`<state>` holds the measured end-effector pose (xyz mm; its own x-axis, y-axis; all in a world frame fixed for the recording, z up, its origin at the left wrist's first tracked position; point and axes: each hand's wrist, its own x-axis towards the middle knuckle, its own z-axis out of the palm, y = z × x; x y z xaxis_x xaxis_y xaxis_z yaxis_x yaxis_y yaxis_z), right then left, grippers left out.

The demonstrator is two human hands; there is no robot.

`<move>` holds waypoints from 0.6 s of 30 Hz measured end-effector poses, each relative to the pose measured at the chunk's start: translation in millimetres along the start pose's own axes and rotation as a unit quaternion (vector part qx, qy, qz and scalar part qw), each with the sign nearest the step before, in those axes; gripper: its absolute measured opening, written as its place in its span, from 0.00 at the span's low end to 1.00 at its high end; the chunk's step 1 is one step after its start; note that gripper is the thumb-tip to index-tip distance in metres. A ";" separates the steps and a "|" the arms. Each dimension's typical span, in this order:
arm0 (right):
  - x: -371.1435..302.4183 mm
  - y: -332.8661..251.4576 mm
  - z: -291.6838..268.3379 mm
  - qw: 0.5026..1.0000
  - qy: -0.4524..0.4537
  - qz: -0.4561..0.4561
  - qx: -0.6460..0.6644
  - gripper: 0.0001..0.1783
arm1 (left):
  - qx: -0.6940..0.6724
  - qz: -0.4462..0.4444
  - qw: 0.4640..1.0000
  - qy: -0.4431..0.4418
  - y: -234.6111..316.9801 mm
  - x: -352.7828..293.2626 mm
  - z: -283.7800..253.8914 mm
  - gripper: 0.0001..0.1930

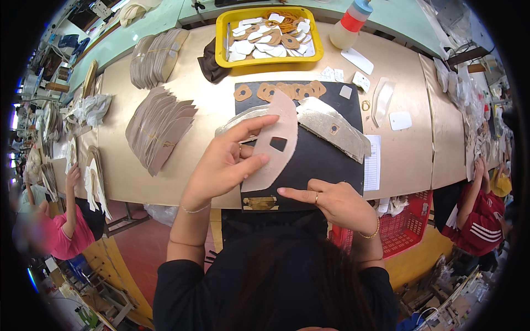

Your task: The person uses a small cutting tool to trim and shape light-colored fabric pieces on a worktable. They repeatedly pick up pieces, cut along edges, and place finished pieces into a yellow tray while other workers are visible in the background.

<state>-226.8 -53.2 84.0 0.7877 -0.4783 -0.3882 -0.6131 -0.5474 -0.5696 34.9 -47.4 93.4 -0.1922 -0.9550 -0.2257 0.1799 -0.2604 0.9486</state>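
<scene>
My left hand (223,165) is closed on a pale beige curved panel (274,160) with a rectangular cut-out, held up over a black board (309,171). Thumb and fingers press the panel from its left side. My right hand (339,203) hovers at the board's near edge, index finger stretched out to the left and the others bent; nothing shows in it. Its fingertip is just below the panel, apart from it. Behind the panel lie two stacks of silvery curved pieces, the right stack (334,129) clearly seen. Tan rings (243,92) with holes lie along the board's far edge.
A yellow tray (221,41) of white and tan pieces stands at the back, near a glue bottle (352,25). Stacks of beige panels (157,132) lie to the left. A red crate (406,223) sits below the table's right side. Other people work at both sides.
</scene>
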 end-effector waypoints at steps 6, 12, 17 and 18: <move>-0.2 -1.0 3.6 0.933 0.198 -0.049 0.295 0.41 | -0.049 -0.015 0.999 -0.019 -7.8 -2.9 -17.4 0.32; 9.5 5.4 13.0 0.891 0.400 -0.026 0.216 0.27 | -0.207 -0.149 0.936 -0.241 -37.8 1.0 -0.4 0.34; 10.3 21.1 14.4 0.913 0.187 0.136 0.336 0.11 | 0.021 -0.112 0.988 -0.107 -50.2 20.3 -29.2 0.20; 13.7 24.7 17.6 0.918 0.217 0.114 0.312 0.11 | 0.139 -0.083 0.987 0.021 -55.2 33.0 -35.4 0.15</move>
<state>-230.1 -61.2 51.9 0.4616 -0.8346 -0.3007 -0.4990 0.0360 -0.8659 52.8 -69.6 25.7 -0.1565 -0.9092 -0.3859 -0.1239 -0.3695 0.9209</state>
